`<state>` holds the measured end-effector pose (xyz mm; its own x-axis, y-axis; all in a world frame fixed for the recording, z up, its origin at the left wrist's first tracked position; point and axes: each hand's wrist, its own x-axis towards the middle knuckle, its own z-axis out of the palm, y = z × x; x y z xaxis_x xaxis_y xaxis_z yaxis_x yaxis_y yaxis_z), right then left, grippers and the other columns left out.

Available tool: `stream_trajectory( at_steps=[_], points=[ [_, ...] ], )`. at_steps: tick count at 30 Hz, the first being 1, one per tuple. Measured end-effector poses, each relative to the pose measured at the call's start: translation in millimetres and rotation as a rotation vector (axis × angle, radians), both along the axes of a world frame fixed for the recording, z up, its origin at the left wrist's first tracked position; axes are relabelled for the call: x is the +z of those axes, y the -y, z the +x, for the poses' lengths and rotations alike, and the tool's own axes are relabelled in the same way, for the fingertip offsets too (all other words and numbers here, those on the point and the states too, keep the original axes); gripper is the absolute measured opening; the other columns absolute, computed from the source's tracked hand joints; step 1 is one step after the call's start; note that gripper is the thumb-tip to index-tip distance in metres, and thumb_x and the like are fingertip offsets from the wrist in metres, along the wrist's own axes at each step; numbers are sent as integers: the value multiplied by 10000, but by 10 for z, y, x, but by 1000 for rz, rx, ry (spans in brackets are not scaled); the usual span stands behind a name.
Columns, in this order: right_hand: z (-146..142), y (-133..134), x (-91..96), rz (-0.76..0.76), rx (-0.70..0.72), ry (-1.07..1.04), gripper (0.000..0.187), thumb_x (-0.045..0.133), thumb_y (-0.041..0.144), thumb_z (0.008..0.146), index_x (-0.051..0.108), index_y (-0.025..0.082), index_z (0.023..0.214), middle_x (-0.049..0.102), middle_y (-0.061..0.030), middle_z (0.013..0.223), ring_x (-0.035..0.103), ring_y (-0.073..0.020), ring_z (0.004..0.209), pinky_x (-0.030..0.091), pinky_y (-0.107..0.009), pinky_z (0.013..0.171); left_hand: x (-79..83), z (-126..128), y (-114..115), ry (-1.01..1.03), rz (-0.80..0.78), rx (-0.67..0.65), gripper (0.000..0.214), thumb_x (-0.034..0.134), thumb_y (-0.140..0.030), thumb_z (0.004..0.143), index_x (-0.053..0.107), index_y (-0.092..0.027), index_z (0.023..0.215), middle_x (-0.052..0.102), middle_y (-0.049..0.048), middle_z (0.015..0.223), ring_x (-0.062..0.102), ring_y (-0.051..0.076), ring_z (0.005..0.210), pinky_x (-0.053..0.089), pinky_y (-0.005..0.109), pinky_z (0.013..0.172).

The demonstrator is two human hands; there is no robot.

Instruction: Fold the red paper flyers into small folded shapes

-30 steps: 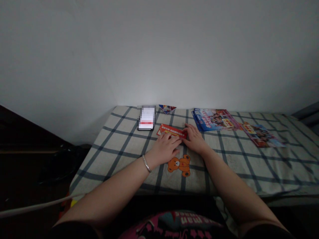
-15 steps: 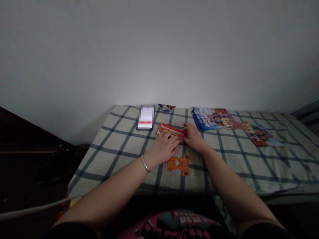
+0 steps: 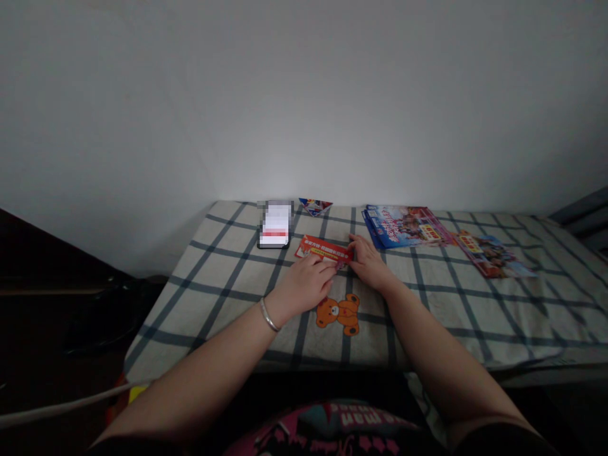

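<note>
A folded red paper strip [image 3: 323, 248] lies on the checked cloth [image 3: 228, 278] in front of me. My left hand [image 3: 303, 285] rests on its near edge with fingers laid flat, pressing it down. My right hand [image 3: 368, 261] covers its right end, fingers stretched out along the paper. A silver bangle [image 3: 266, 315] sits on my left wrist.
A phone [image 3: 274, 223] with a lit screen lies beyond the strip. A small folded paper triangle [image 3: 314, 206] sits by the wall. Blue leaflets [image 3: 403, 226] and a red one [image 3: 494, 256] lie to the right. An orange bear print [image 3: 339, 313] marks the cloth.
Both hands stay pressed on the red strip; the left hand has slid slightly back along it. The view has shifted a little.
</note>
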<state>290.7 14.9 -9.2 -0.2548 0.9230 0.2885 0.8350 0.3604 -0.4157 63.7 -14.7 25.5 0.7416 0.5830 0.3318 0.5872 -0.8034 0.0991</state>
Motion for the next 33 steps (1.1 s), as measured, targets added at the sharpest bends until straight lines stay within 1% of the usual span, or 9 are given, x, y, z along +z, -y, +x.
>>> stream_trajectory(
  at_steps=[5,10,14,21,24,26,29,31,33],
  points=[
    [-25,32,23,-14,-19,31,294,485,163,756,525,188,1047,456,-134,1428,312,-262,1398,279,-490,1149,5,-10,-5,-6,-4,-18,271,467,-226,942,634,-163,1146,661,73,1162,534,237,1081,478,410,915],
    [-72,65,42,10,-26,68,402,593,287,759,522,160,1134,442,-171,1438,311,-302,1393,261,-507,1152,30,5,13,-8,-4,-3,238,471,-231,941,647,-156,1082,663,78,1139,533,245,1072,477,422,914],
    [-61,49,33,18,-25,43,418,579,246,744,515,173,1151,455,-155,1430,329,-288,1388,274,-505,1148,41,17,24,-14,-1,4,222,477,-231,936,651,-158,1053,659,76,1138,525,252,1069,480,426,909],
    [5,-12,16,0,-31,-42,403,516,141,712,529,200,1110,513,-125,1386,395,-253,1346,314,-497,1123,-32,-10,0,15,23,-2,247,504,-228,917,630,-167,1121,646,82,1167,514,250,1089,474,429,917],
    [19,-22,3,9,-42,-74,386,509,122,708,541,211,1082,538,-111,1364,426,-250,1324,325,-505,1110,-66,-26,-9,38,0,-10,244,500,-251,927,623,-170,1121,648,80,1163,509,248,1117,464,430,943],
    [25,-24,-3,13,-36,-99,337,513,147,741,552,213,1069,551,-105,1351,439,-246,1315,332,-499,1106,-90,-29,-10,58,-25,12,268,500,-275,931,605,-160,1149,647,87,1158,510,248,1127,454,427,966],
    [27,-25,0,17,-27,-124,257,509,225,817,571,210,1066,574,-105,1324,461,-247,1296,342,-490,1101,-132,-15,-4,82,-36,60,406,529,-315,917,526,-132,1279,616,112,1212,492,267,1162,422,442,1010],
    [25,-25,6,26,-19,-116,267,507,267,848,580,207,1098,577,-111,1320,465,-253,1292,342,-493,1099,-160,4,4,87,-43,73,496,547,-333,906,467,-133,1352,589,122,1257,468,280,1193,396,463,1033],
    [25,-24,9,34,-10,-110,309,512,293,862,574,211,1154,577,-110,1319,464,-252,1293,345,-493,1098,-180,23,16,93,-67,72,525,554,-346,901,447,-155,1379,571,116,1286,445,283,1213,376,477,1049]
  ],
)
